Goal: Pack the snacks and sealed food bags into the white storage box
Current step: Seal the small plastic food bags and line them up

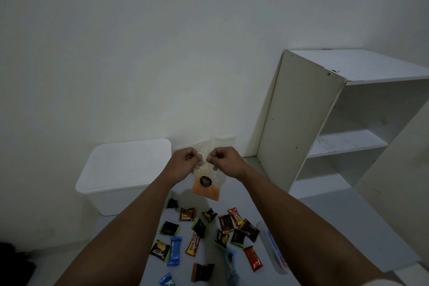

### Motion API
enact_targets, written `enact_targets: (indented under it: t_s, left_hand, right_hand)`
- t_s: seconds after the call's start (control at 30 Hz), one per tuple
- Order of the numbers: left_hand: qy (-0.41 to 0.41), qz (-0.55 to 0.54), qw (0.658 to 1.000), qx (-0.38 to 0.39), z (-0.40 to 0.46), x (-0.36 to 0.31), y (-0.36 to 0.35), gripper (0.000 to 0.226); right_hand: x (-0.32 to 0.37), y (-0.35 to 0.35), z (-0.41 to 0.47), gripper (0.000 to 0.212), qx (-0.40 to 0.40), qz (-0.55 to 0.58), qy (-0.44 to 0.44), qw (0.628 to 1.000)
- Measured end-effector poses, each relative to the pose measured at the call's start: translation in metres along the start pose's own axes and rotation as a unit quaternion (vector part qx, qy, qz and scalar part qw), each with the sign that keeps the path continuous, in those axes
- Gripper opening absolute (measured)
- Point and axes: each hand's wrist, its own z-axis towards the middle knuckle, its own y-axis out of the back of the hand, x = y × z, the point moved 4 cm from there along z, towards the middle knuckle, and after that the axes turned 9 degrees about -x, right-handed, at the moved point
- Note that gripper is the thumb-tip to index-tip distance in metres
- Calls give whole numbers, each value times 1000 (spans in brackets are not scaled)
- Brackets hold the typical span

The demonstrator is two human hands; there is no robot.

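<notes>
Both hands hold up a clear food bag (pixel 206 184) with orange contents and a black round label, above the table. My left hand (pixel 185 160) pinches the bag's top at the left, and my right hand (pixel 224 160) pinches it at the right, fingers curled. The white storage box (pixel 125 173) stands at the back left with its lid on. Several small snack packets (pixel 202 237) in black, red, blue and green wrappers lie scattered on the pale table (pixel 130 269) below my forearms.
A white open shelf unit (pixel 325 127) stands at the right against the wall. A clear plastic container (pixel 275 248) with blue inside lies at the right of the packets. The wall is close behind the box.
</notes>
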Motion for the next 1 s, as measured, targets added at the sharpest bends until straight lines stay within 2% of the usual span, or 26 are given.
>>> enact_targets:
  t_s: [0.17, 0.33, 0.5, 0.67, 0.9, 1.0]
  left_hand:
    - [-32, 9, 999, -37, 3, -3, 6, 17]
    - [-6, -7, 999, -53, 1, -3, 8, 20]
    - [11, -23, 1000, -10, -5, -7, 2, 23]
    - [-3, -47, 999, -23, -6, -8, 7, 22]
    - [56, -67, 996, 1, -8, -3, 3, 23]
    - [31, -41, 999, 12, -9, -5, 2, 22]
  right_hand:
    - [4, 6, -2, 15, -33, 65, -7, 997]
    - [5, 7, 0, 19, -27, 35, 4, 999]
    - [7, 9, -2, 21, -7, 55, -3, 998]
    - [-6, 13, -7, 15, -13, 125, -51, 991]
    - [-4, 16, -12, 16, 3, 130, -50, 990]
    - [-4, 16, -15, 17, 10, 140, -70, 988]
